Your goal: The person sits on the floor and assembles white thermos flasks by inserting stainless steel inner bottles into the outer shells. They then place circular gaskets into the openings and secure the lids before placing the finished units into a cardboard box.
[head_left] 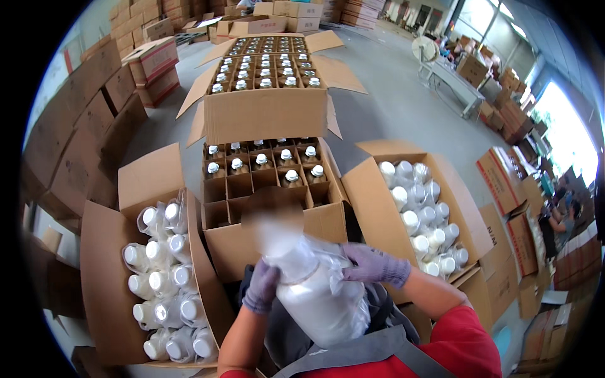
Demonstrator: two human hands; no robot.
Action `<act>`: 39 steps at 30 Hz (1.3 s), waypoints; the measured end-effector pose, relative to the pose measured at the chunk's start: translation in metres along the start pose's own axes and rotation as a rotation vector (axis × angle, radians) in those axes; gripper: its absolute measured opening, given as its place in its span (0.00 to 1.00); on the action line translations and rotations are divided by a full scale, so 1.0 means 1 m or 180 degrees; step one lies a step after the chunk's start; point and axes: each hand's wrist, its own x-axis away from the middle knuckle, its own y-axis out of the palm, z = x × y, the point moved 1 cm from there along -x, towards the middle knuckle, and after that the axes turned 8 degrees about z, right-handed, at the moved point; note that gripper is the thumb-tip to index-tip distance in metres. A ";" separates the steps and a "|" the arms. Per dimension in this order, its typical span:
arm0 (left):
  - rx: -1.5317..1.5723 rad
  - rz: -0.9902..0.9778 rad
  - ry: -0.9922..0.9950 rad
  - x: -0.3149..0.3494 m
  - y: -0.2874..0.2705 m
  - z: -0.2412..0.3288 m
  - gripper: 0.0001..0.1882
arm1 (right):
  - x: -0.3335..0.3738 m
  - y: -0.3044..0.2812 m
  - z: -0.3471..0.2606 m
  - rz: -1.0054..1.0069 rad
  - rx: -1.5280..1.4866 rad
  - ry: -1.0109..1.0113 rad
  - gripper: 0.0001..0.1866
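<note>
In front of my body is a large white bottle (321,296) in a loose clear plastic bag, tilted with its upper end away from me. My left hand (261,286), in a grey-purple glove, is closed against its left side. My right hand (377,264), gloved alike, grips the crinkled bag on the right. The bottle's upper end is smeared by motion, and a blurred brown round shape (272,203) shows just beyond it; I cannot tell what that is. Behind stands a divided carton (271,242) with several brown bottles (261,162) with white caps, some front compartments holding none.
An open carton (104,283) of bagged white bottles stands at the left, another open carton (372,208) at the right. Farther ahead are filled divided cartons (268,116) with raised flaps. Stacked boxes (75,138) line the left; a person (561,217) is at the far right.
</note>
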 end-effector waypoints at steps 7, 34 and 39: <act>-0.0406 -0.0351 -0.0554 -0.062 0.008 -0.003 0.34 | -0.107 0.001 0.021 0.0297 0.1141 -0.1569 0.28; -0.1938 0.0890 0.0682 -0.085 -0.001 0.019 0.54 | -0.214 -0.003 0.048 -0.1127 -0.1907 -0.0088 0.36; -0.1780 0.1033 0.0442 -0.055 -0.012 0.013 0.55 | -0.274 0.006 0.079 0.0395 -0.2098 -0.0226 0.43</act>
